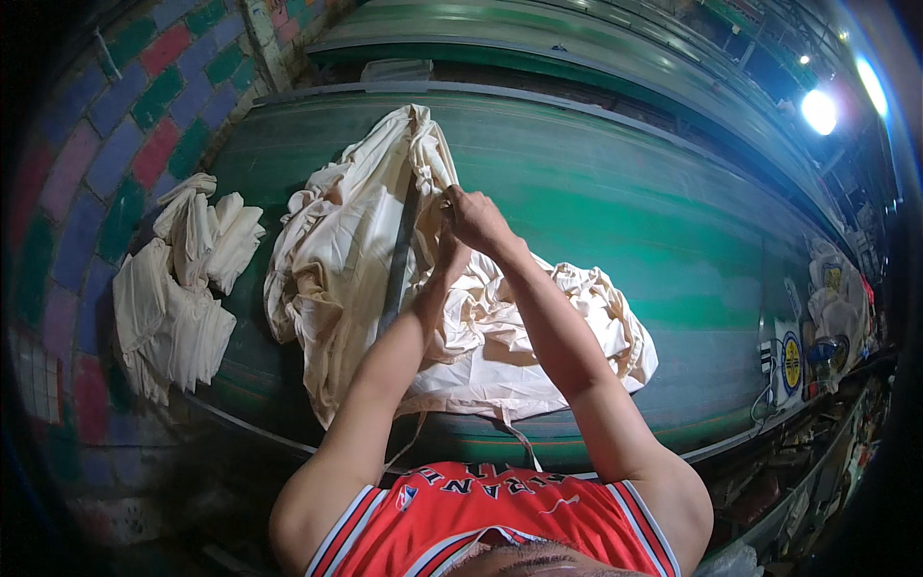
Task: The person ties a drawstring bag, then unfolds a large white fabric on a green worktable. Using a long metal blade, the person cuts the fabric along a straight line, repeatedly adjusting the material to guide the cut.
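A large cream cloth (351,226) lies bunched over the green table in front of me, with part of it pulled up toward the far side. My right hand (478,221) is closed on a gathered edge of this cloth. Just below it, my left hand (452,252) is also at the cloth, its fingers mostly hidden behind the right hand and the folds. A crumpled heap of the same fabric lies under my right forearm. Two thin cloth ties (519,438) hang from its near edge.
Folded cream cloths (183,298) are piled at the table's left edge, by a painted brick wall (125,115). More long green tables (538,43) stand beyond. Plastic bags (832,288) and a white panel with a round emblem (790,361) are at the right end.
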`<state>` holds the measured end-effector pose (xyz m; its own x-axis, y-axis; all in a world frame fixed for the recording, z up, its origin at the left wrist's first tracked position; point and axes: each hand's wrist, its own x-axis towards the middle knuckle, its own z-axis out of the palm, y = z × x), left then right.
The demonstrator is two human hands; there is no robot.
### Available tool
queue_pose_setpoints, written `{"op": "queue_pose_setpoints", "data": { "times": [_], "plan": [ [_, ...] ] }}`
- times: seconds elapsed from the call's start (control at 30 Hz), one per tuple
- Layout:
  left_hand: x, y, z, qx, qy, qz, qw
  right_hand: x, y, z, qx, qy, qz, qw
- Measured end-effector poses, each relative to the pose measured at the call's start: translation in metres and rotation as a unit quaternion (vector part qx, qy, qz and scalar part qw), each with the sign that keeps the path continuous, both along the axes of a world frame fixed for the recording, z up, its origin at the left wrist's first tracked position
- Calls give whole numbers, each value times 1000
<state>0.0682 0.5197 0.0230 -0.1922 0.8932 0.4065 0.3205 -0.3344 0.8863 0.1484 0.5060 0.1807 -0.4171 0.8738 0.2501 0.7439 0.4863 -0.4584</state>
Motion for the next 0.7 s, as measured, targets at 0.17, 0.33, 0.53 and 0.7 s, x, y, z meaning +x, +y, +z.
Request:
{"op": "queue_pose_setpoints", "data": {
  "times": [0.17, 0.33, 0.53, 0.7],
  "plan": [
    [-18, -32, 58, -123, -429, -104, 889, 23, -15, -21, 65, 224, 0, 972],
    [-43, -45, 85, -166, -686, -392, 590, 25, -4, -71, 60, 120, 135, 982],
    [-70, -51, 101, -69, -671, -434, 598, 42, 2, -42, 43, -25, -50, 998],
    [-53, -68, 114, -148, -296, -329, 885, 37, -15, 84, 143, -17, -62, 988]
  ]
}}
